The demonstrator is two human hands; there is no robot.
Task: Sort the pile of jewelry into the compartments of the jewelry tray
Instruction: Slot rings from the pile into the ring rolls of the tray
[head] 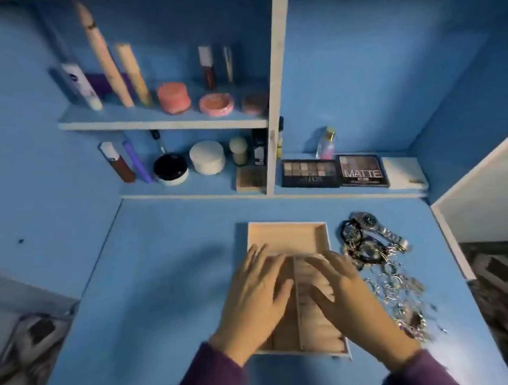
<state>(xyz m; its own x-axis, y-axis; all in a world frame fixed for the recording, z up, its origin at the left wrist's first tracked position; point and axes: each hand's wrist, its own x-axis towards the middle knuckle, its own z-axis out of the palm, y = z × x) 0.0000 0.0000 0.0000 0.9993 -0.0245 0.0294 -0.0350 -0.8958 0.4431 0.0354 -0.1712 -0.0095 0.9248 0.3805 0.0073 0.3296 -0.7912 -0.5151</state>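
Centrally, jewelry tray (286, 235), blue desk (168, 273), cosmetics shelves (163, 122)

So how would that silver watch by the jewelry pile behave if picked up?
The watch looks metal, so probably heavy for its size. Its linked band would likely droop rather than stay stiff. It touches the tangled pile, so chains may snag and drag along.

One word is legible: "MATTE", in large pale capitals on the dark eyeshadow palette (363, 171) lying on the lower shelf (346, 192). The smaller line beneath it is blurred. Lettering on the neighbouring palette (310, 173) and the white tube (81, 84) cannot be read.
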